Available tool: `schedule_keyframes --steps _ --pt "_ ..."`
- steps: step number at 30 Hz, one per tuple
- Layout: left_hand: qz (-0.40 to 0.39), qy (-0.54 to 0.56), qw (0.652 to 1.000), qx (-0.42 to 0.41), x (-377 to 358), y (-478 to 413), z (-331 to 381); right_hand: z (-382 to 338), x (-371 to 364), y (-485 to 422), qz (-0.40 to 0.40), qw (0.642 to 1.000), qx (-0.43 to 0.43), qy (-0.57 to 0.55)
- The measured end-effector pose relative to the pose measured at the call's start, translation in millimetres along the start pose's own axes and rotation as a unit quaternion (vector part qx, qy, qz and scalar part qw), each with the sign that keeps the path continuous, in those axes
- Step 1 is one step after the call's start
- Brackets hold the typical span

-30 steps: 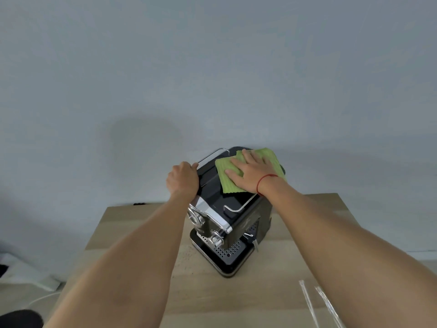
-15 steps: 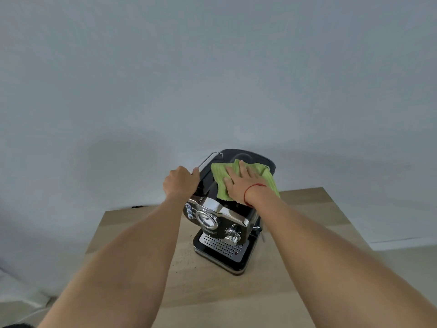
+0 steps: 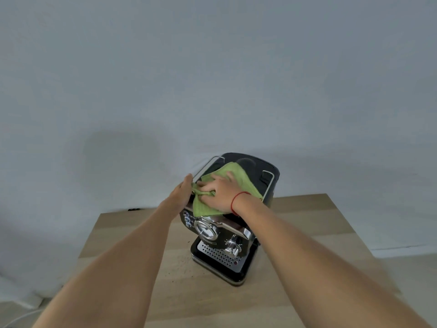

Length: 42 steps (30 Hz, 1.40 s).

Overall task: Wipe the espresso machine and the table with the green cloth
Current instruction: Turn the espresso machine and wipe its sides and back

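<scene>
Our right hand (image 3: 218,191) bunched the green cloth (image 3: 247,184) in curled fingers atop the espresso machine (image 3: 220,233), likely to scrub its left edge. Our left hand (image 3: 182,192) lay against the machine's side, probably bracing it; grip unclear. We judged the table (image 3: 132,235) not yet wiped.

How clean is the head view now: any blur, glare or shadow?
Head view: the right forearm smears near the lower edge; the black-and-chrome espresso machine is fairly sharp, with glints on its round chrome gauge; a soft shadow lies on the grey wall.
</scene>
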<state>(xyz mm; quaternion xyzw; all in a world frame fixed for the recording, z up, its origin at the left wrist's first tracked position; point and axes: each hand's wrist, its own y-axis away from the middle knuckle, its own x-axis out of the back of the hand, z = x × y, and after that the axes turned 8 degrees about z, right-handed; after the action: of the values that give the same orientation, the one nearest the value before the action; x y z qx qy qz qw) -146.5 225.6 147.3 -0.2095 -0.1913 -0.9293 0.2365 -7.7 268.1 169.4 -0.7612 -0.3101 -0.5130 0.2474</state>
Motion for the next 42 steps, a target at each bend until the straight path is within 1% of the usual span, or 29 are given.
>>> schedule_keyframes --steps 1,3,7,9,11,14,16,18,20,23,26,29,32,34,35,36,37,38,40,41,42 --pt "-0.002 0.007 1.000 -0.001 0.9 -1.4 1.7 0.3 -0.5 0.6 0.003 1.000 0.005 -0.009" --pt "0.020 0.029 0.999 -0.017 0.6 -6.6 5.8 2.1 -1.9 -4.6 0.001 1.000 0.007 0.001" --pt "0.112 0.091 0.988 -0.056 -8.6 -14.9 4.2 -0.4 -5.7 -29.7 -0.044 0.996 0.010 0.082" --pt "0.148 0.079 0.983 -0.074 -10.8 -19.6 -0.3 3.0 -3.1 -37.3 -0.050 0.993 0.012 0.103" --pt "0.166 0.012 0.982 -0.090 -6.4 -23.3 -2.3 16.5 4.2 -33.7 -0.033 0.995 0.002 0.092" --pt "0.138 -0.030 0.984 -0.110 -2.1 -23.2 5.1 58.4 17.4 -21.9 0.021 0.995 -0.049 0.090" --pt "0.109 -0.036 0.989 -0.089 -4.3 -21.6 11.8 79.6 23.8 -23.5 0.039 0.990 -0.097 0.095" --pt "0.071 -0.033 0.995 -0.068 -8.5 -25.7 14.4 80.7 22.0 -34.3 0.045 0.983 -0.154 0.092" --pt "0.063 -0.039 0.995 -0.065 -8.4 -30.0 13.8 69.0 16.5 -50.3 0.053 0.973 -0.215 0.064" --pt "0.061 -0.011 0.995 -0.079 -10.4 -29.4 15.9 59.3 14.4 -56.2 0.064 0.966 -0.248 0.043" --pt "0.075 0.019 0.993 -0.090 -13.0 -25.0 18.9 49.5 8.7 -41.2 0.058 0.970 -0.236 0.023" --pt "0.107 0.035 0.990 -0.085 -15.3 -22.5 18.3 26.0 -0.8 -18.9 0.070 0.980 -0.185 0.017" --pt "0.172 0.055 0.981 -0.072 -18.2 -17.0 16.7 12.2 -3.4 2.2 0.070 0.990 -0.120 -0.005" --pt "0.239 0.058 0.965 -0.094 -18.8 -11.0 15.1 7.8 2.4 11.7 0.050 0.989 -0.120 -0.066" --pt "0.273 0.042 0.954 -0.119 -18.2 -6.7 15.3 7.1 9.5 16.1 0.038 0.980 -0.144 -0.135" --pt "0.304 0.015 0.941 -0.148 -16.9 -1.7 17.1 7.6 17.5 19.4 0.031 0.960 -0.173 -0.217" --pt "0.326 -0.015 0.928 -0.178 -15.0 3.2 20.8 9.9 24.7 21.5 0.048 0.938 -0.194 -0.284" --pt "0.328 -0.049 0.921 -0.203 -12.9 7.5 26.2 13.0 31.4 23.0 0.088 0.924 -0.203 -0.311" --pt "0.274 -0.127 0.926 -0.225 -9.8 12.8 37.7 22.5 41.3 23.7 0.170 0.922 -0.218 -0.272" --pt "0.232 -0.177 0.930 -0.222 -9.8 15.9 42.7 28.8 42.9 22.5 0.186 0.927 -0.232 -0.229" --pt "0.192 -0.225 0.931 -0.214 -11.4 18.2 46.7 32.8 44.0 22.2 0.178 0.935 -0.249 -0.179"
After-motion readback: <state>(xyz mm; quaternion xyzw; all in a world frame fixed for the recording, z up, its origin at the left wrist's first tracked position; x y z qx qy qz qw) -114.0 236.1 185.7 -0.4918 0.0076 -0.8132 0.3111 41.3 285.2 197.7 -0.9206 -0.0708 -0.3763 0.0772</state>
